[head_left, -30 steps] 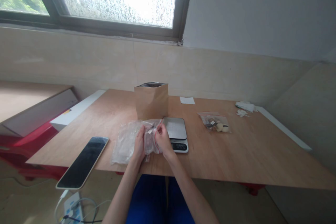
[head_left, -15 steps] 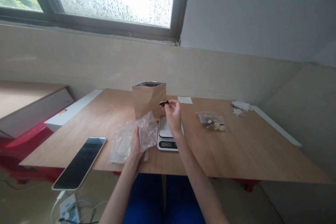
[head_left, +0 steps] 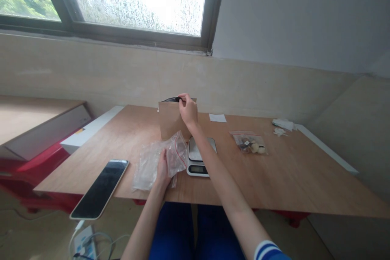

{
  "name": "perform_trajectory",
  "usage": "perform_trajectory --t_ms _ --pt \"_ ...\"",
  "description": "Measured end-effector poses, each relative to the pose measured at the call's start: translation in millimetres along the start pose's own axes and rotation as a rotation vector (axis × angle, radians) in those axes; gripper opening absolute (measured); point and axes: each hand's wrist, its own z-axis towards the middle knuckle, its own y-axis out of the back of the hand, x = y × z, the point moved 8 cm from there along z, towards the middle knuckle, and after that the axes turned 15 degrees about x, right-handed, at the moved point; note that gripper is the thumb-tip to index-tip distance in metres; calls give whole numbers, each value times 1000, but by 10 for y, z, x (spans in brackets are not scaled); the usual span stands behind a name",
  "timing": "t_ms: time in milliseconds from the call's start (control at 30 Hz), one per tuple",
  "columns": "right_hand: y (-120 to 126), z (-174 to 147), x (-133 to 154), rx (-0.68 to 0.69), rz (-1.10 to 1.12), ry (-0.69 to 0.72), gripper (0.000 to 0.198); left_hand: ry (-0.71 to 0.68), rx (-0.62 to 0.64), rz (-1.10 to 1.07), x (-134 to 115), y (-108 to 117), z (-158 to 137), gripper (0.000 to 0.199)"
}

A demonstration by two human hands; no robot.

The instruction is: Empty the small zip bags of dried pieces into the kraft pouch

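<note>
My right hand (head_left: 188, 109) is at the open mouth of a brown kraft paper pouch (head_left: 170, 120), fingers pinching a small dark piece (head_left: 178, 99) at its rim. What kind of piece it is I cannot make out. Below, my left hand (head_left: 163, 166) grips a clear zip-lock bag (head_left: 177, 155) with a red seal line. More clear plastic bags (head_left: 145, 166) lie under and beside that hand. A white kitchen scale (head_left: 198, 170) with a metal plate stands beneath my right forearm, just right of the zip-lock bag.
A filled zip-lock bag (head_left: 251, 144) of mixed dried pieces lies to the right. A phone (head_left: 100, 189) overhangs the table's front left edge. Behind the scale is a white paper (head_left: 217, 118); crumpled white scraps (head_left: 283, 125) sit at the back right.
My right hand has moved up and away from above the scale to the pouch's mouth, carrying the dark piece. My left hand keeps its hold on the zip-lock bag.
</note>
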Motion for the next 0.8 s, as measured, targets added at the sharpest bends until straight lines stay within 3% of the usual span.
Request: perform_trajectory --t_ms 167,367,467,567,633,800 --pt "-37 -34 39 23 -170 25 22 3 12 7 6 1 3 32" --pt "-82 -22 58 146 -287 53 30 9 25 46 18 -3 11 30" --pt "36 -160 83 98 -245 61 31 5 27 84 26 12 25 25" --pt "219 -560 46 -57 -89 42 32 -31 28 130 -1 24 36 22" --pt "282 -957 -127 -167 51 -91 31 -80 29 174 -45 21 25 22" --pt "-1 -1824 -478 -8 365 -379 30 -258 62 351 -194 -84 -134 19"
